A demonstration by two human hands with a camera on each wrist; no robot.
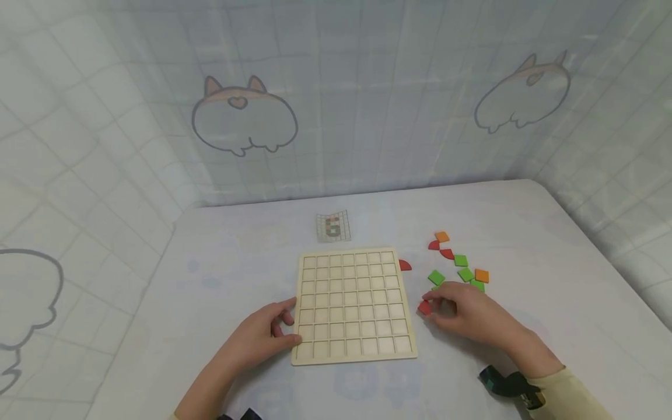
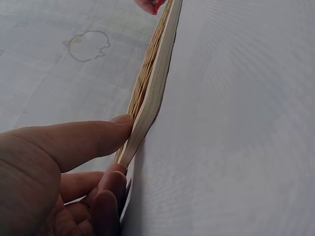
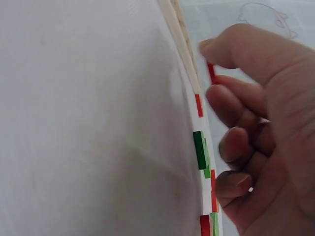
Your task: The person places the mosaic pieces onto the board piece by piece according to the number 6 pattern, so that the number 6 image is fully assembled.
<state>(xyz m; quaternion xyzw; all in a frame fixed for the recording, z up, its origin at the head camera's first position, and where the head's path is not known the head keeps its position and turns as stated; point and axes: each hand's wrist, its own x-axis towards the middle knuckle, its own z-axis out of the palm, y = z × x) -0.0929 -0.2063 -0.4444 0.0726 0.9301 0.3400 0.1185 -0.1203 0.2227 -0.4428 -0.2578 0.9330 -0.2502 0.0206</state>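
Note:
A pale wooden grid board (image 1: 353, 306) lies flat in front of the person. At its left edge the left hand (image 1: 262, 332) pinches the rim, thumb on top and fingers against the side; the left wrist view shows the thumb (image 2: 83, 140) on the board's edge (image 2: 155, 93). To the right of the board, the right hand (image 1: 469, 309) pinches a small red tile (image 1: 425, 307) between thumb and fingers, a little off the board. That same red tile (image 3: 211, 73) shows edge-on in the right wrist view, its other fingers curled loosely below.
Several green tiles (image 1: 460, 261), orange tiles (image 1: 482, 276) and red quarter-round tiles (image 1: 447, 254) lie scattered right of the board. Another red quarter-round piece (image 1: 405, 265) sits by its right edge. Behind the board lies a gridded pattern card (image 1: 333, 226). A patterned curtain (image 1: 362, 116) hangs behind.

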